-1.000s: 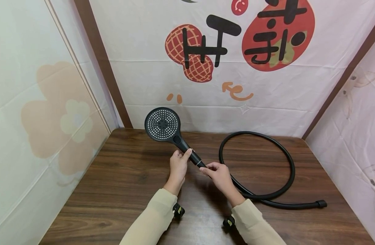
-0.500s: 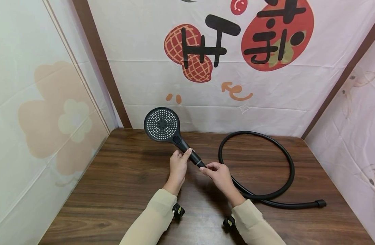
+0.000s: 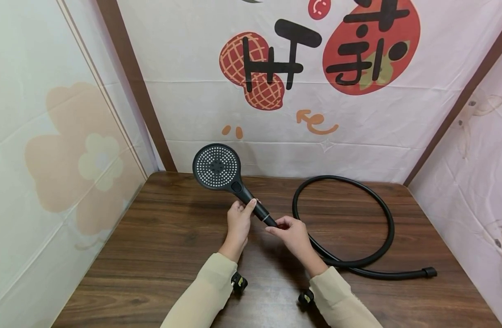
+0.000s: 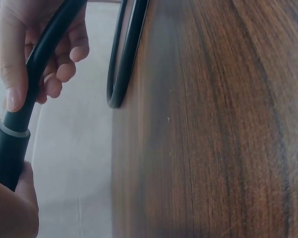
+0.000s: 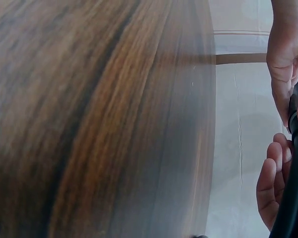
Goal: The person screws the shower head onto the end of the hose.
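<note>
"Black shower head (image 3: 216,166), left of centre in the head view: who holds it?"

"The left hand (image 3: 238,224), mid-frame, thumb and fingers wrapped round the handle (image 3: 261,211)."

"And the right hand (image 3: 293,236)?"

"Just lower right, pinching the hose (image 3: 351,263) where it meets the handle, though how firmly is hard to see. The hose loops over the wooden table (image 3: 152,273) at right."

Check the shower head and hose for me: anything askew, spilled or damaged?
Nothing plainly stands out: no spill or damage shows. The shower head and hose look lined up. A pale ring shows where they meet; whether gap or trim, I cannot tell.
</note>
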Tool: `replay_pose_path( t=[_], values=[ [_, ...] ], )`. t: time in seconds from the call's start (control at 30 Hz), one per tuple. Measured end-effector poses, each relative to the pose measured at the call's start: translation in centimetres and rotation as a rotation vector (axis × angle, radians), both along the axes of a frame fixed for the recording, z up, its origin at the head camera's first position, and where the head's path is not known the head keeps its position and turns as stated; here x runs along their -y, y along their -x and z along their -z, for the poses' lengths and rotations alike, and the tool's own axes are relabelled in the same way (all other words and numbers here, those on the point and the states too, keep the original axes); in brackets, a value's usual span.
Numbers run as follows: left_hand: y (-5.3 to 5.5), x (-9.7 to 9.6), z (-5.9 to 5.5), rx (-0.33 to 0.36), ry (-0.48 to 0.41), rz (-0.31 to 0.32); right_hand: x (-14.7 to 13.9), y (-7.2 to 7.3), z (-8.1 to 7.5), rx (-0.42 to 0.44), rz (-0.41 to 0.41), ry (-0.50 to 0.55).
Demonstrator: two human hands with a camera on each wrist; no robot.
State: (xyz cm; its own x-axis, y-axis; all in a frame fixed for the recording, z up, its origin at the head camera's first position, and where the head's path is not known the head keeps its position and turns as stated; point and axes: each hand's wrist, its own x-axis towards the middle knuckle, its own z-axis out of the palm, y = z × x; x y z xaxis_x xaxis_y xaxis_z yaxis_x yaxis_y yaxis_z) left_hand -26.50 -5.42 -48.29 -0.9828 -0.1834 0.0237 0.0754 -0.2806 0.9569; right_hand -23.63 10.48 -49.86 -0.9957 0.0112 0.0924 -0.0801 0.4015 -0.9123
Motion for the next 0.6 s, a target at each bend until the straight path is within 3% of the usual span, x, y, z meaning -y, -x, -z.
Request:
replay_pose_path(
  t=[0.6],
  values=[
    [-0.14,0.04,-0.04,-0.01,0.032,-0.014,0.13,-0.14,0.11,-0.039,-0.011,-0.002]
  ],
)
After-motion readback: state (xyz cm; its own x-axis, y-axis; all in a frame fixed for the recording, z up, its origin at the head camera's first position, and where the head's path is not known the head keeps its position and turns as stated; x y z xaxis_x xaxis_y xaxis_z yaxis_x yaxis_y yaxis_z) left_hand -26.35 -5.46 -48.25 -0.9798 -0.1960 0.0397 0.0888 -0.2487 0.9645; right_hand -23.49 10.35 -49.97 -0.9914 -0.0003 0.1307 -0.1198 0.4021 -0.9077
